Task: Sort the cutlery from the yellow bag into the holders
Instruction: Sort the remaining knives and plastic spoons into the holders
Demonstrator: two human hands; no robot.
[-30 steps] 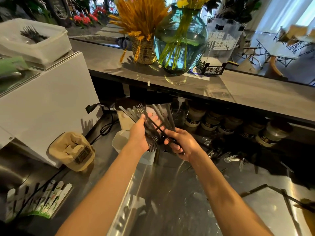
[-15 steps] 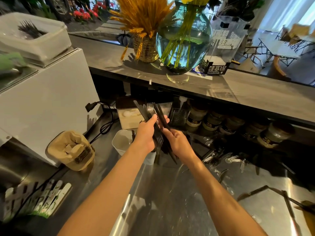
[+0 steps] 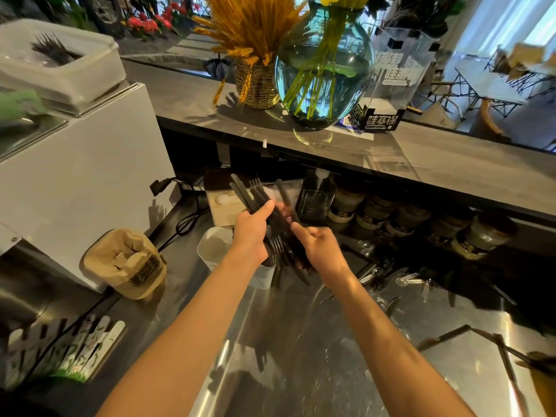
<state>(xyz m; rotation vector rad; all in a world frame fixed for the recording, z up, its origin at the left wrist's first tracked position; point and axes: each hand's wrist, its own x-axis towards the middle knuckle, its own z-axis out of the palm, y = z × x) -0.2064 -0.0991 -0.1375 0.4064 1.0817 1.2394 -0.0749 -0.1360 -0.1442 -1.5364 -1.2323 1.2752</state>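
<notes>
While my left hand (image 3: 251, 233) and right hand (image 3: 320, 246) both clamp the black cutlery bundle (image 3: 272, 219) above the white holder (image 3: 215, 246) at 12 o'clock, sorting looks unfinished.

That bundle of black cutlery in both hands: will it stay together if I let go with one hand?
Probably not. The black cutlery is thin and smooth, already fanned at the tips, so pieces likely slide. It looks light and stiff. The left hand wraps most of it; the right hand steadies it.
</notes>
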